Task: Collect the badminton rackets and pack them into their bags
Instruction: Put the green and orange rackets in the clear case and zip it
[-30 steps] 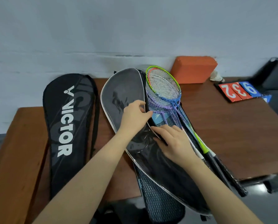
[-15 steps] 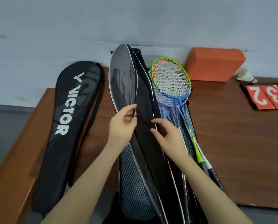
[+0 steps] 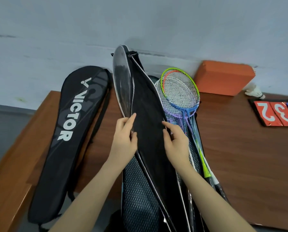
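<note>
Both hands pinch the bag edges, left hand (image 3: 125, 136) and right hand (image 3: 176, 139) spreading the open bag (image 3: 148, 131) for the rackets (image 3: 180, 94) alongside.

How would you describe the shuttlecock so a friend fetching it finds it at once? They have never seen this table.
Start at the brown table against the grey wall and go to its far right corner. Past the orange block and just above the red number cards lies the shuttlecock. It is the only small white feathered thing there, apart from the rackets and bags.
</note>
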A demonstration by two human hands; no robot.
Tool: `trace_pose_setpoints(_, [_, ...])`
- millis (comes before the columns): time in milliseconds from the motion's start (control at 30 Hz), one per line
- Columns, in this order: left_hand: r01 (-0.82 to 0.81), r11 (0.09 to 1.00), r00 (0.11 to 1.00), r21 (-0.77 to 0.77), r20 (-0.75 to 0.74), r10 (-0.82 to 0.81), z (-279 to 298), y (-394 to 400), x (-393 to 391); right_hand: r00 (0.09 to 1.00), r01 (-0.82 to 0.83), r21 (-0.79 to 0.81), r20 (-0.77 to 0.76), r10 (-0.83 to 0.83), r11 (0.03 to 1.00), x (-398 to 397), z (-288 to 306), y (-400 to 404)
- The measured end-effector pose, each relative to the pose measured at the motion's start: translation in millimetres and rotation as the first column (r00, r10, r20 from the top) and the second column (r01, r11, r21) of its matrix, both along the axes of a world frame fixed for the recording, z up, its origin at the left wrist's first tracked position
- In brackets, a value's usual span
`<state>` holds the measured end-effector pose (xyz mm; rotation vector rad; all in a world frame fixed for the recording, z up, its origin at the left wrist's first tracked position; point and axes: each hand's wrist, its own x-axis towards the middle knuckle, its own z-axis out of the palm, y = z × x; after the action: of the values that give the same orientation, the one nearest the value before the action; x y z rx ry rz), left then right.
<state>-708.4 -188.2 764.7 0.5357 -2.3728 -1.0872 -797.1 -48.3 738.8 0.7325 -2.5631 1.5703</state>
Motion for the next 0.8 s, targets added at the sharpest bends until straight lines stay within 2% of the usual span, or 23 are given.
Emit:
trace_pose_setpoints(133, [-0.044,0.998,0.996,-0.040,-0.080,0.041,7,-9,-20,0.992,0.080,-0.058,0.101,-0.074,0.995,-2,-3,-9])
trace_pose_setpoints(267, [-0.048,0.997,0.995,-0.061,-0.093,0.043,3,-16,-41,0.977,0.112,-0.075,0.192,-0.096,0.991,-10,-11,-14])
trace_pose_setpoints(433, [-0.064,0.998,0.996,0.015,-0.068,0.064,-11,-14,-47,0.939,0.018,0.022,0.344,-0.024,1.000,-29,-29,8])
trace_pose_setpoints(500, [-0.037,0.999,0.996,0.006,-0.086,0.037,-16,-12,-47,0.940,-0.024,0.007,0.340,0.020,1.000,-35,-31,23])
trace_pose_setpoints(567, [-0.022,1.000,0.995,-0.008,-0.100,0.021,-19,-11,-50,0.957,0.010,0.021,0.290,-0.015,1.000,-43,-34,37])
trace_pose_setpoints(633, [-0.016,0.999,0.994,-0.031,-0.109,0.012,-22,-9,-56,0.954,0.142,0.130,0.247,-0.171,0.981,-57,-41,50])
trace_pose_setpoints(700, [-0.011,0.999,0.994,-0.044,-0.109,0.006,-24,-3,-62,0.936,0.243,0.343,0.162,-0.311,0.908,-73,-52,62])
trace_pose_setpoints(800, [0.009,0.997,0.995,-0.075,-0.102,-0.016,-27,4,-70,0.922,0.247,0.556,0.118,-0.370,0.793,-90,-62,73])
